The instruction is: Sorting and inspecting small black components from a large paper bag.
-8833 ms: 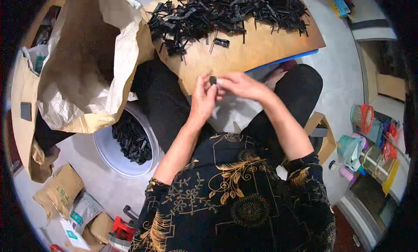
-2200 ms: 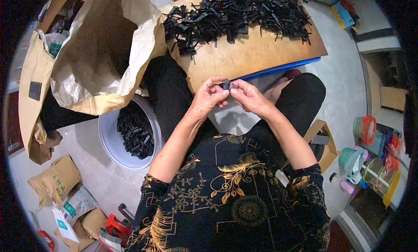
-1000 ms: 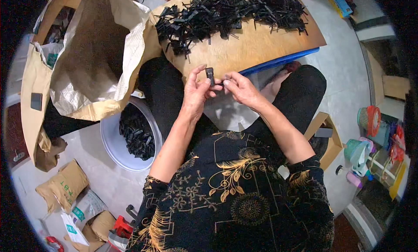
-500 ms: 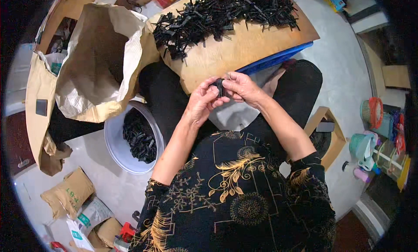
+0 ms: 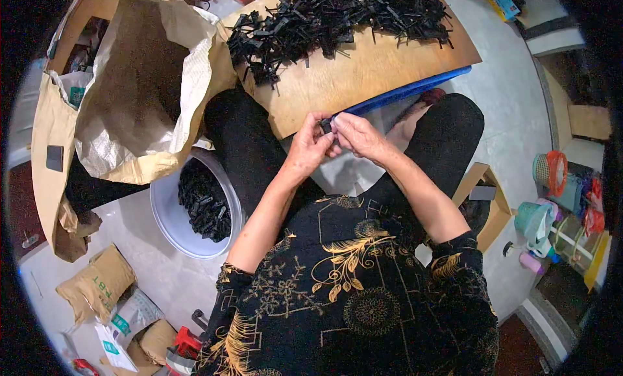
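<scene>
My left hand [image 5: 309,146] and my right hand [image 5: 361,138] meet in front of my lap, fingers closed on one small black plastic piece [image 5: 326,125]. Most of that piece is covered by the fingertips, so its exact shape is hidden. Just beyond the hands lies a wooden board [image 5: 302,100], its far part heaped with a pile of thin black plastic parts [image 5: 350,25]. Left of my left forearm, a white bucket [image 5: 159,210] holds a mound of small black pieces [image 5: 204,204].
A big paper sack [image 5: 188,110] gapes open at the left, beside my knee. Something blue [image 5: 415,90] supports the board's near edge. At right are a cardboard box [image 5: 500,223] and a basket [image 5: 540,170]. Filled brown bags [image 5: 97,282] and a red tool [image 5: 187,343] lie lower left.
My right hand's fingers have curled in closer against the left, and the black piece shows less than before. The whole view has shifted slightly.
</scene>
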Tool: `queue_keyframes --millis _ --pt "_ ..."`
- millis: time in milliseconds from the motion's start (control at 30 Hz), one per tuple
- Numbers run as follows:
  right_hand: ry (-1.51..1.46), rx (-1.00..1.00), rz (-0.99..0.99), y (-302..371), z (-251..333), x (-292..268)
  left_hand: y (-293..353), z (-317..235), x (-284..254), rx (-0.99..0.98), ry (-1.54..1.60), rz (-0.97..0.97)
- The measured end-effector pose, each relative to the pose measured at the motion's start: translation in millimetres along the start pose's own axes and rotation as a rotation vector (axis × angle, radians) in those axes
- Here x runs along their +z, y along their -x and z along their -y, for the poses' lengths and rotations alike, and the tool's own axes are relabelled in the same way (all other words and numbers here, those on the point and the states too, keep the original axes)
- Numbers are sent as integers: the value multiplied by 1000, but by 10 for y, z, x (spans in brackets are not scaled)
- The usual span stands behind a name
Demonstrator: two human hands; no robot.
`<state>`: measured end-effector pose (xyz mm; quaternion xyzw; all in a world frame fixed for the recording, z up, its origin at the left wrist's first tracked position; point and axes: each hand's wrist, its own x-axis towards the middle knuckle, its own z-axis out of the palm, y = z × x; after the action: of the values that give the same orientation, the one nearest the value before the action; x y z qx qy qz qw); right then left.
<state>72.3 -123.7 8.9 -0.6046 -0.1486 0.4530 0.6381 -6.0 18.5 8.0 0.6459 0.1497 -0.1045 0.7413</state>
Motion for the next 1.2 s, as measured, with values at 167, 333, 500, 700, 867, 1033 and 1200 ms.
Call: queue_keyframes --millis 167,333,500,700,867,1033,1200 --pt "156 -111 47 -34 -112 3 -58 -13 7 66 7 -50" --pt "186 -45 36 -88 -122 43 -48 4 11 40 -1 -82" --pt "342 -126 -102 -176 -149 142 -32 21 21 86 -111 -210" --pt "84 -88 -69 -307 -283 -47 -160 -4 47 198 -183 -287" --pt "503 -241 -542 -778 250 -526 -169 -45 -33 -33 362 -343" --pt "928 -592 -772 -1353 172 -1124 -161 -40 -17 -119 405 -241" --pt "248 45 -493 -1266 435 -847 -99 55 -71 -126 524 -276"
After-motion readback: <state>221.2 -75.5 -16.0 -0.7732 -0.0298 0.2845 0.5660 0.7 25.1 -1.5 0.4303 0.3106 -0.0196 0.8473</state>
